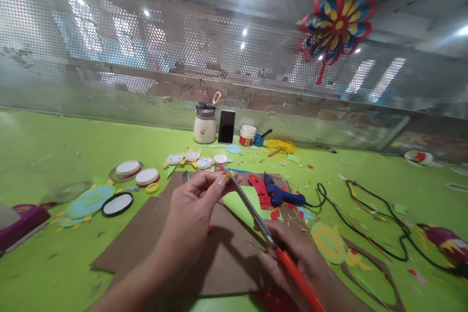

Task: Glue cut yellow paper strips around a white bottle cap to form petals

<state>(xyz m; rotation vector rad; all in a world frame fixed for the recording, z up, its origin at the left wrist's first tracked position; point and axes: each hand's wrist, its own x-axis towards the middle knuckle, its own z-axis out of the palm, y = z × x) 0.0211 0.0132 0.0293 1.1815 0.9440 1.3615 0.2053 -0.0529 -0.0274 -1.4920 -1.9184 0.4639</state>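
My left hand (192, 209) pinches a small yellow piece (230, 175), perhaps paper, between thumb and fingertips. In my right hand (288, 248) is a pair of scissors (298, 273) with orange-red handles. Their long metal blades point up and to the left, and the tips reach the yellow piece. Whether the blades are apart cannot be made out. Below both hands lies a brown cardboard sheet (219, 268), with light green paper (239, 200) on it. A blue glue gun (281, 195) rests beside red paper (258, 190) just beyond my right hand.
White round lids (147, 176) and paper flowers (91, 201) lie to the left. A bottle (204, 126), a phone (226, 126) and a tub (247, 135) stand at the back. A black cord (369, 251) winds across the right. Paper scraps litter the green table (120, 139).
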